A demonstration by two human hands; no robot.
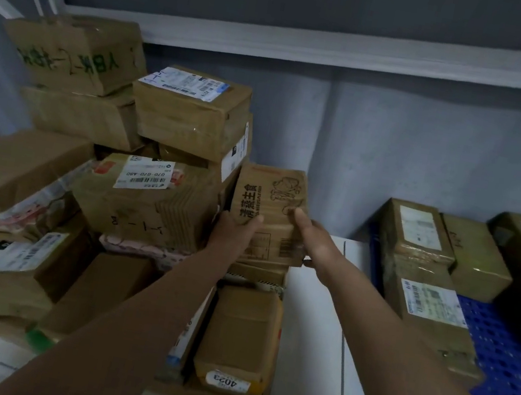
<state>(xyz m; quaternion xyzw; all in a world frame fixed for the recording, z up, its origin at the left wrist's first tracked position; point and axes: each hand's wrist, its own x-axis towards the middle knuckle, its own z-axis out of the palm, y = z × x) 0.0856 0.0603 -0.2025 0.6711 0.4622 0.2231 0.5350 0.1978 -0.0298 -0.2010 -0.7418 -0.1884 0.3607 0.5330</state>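
"What stood at the left?"

"A heap of cardboard boxes (68, 114) against the grey wall (402, 135), with a labelled box (147, 201) on its near right side."

"And the hands?"

"The left hand (235, 227) gripped the left edge of a printed box (271, 188), with its fingers curled onto the front. The right hand (313, 238) held the opposite side, thumb laid on the front face. So both hands were closed on that one box."

"Where was the box?"

"Upright at the heap's right edge, just beside the labelled box and above a lower box (237, 343) marked 4023. I could not tell whether its bottom rested on anything."

"Which step, then?"

"I judged it to be the handling of that single box at the stack, in a two-handed hold. The next move called for keeping it level and clear of its neighbours, whether it was bound for the heap or for the blue pallet (516, 375) at the right, where more boxes (420, 232) lay."
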